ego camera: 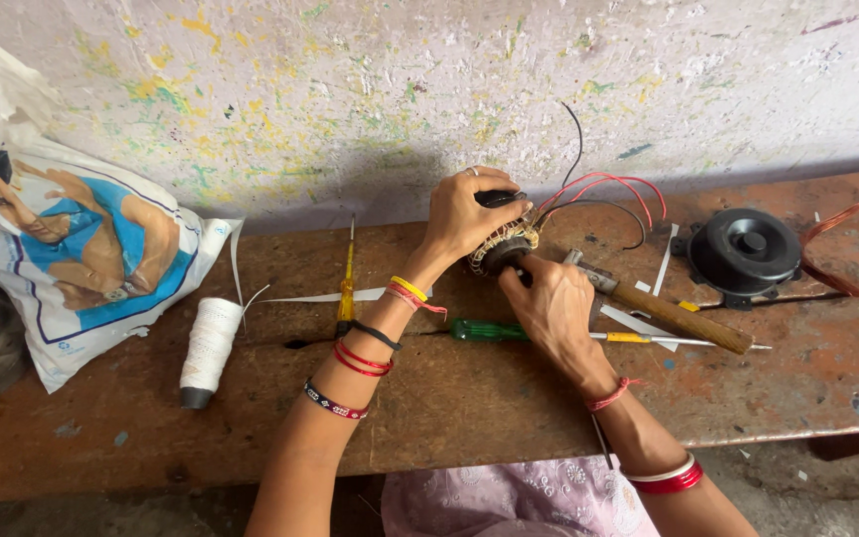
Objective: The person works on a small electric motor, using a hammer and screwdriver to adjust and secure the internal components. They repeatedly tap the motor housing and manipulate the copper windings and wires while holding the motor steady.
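Note:
My left hand [464, 214] grips the top of a small motor stator [501, 244] wound with copper wire, held upright on the brown workbench [449, 398]. Red and black wires [603, 194] trail from it toward the wall. My right hand [549, 303] closes on the stator's lower side from the front. A wooden-handled hammer [673, 313] lies just right of my right hand. Under that hand a green-handled screwdriver [489, 330] lies flat.
A spool of white thread [209, 348] lies at the left, beside a printed plastic bag [82, 249]. A yellow-handled screwdriver [347, 288] points toward the wall. A black motor cover [743, 254] and a copper wire coil [852, 259] sit at the right. Paper strips [633, 323] are scattered.

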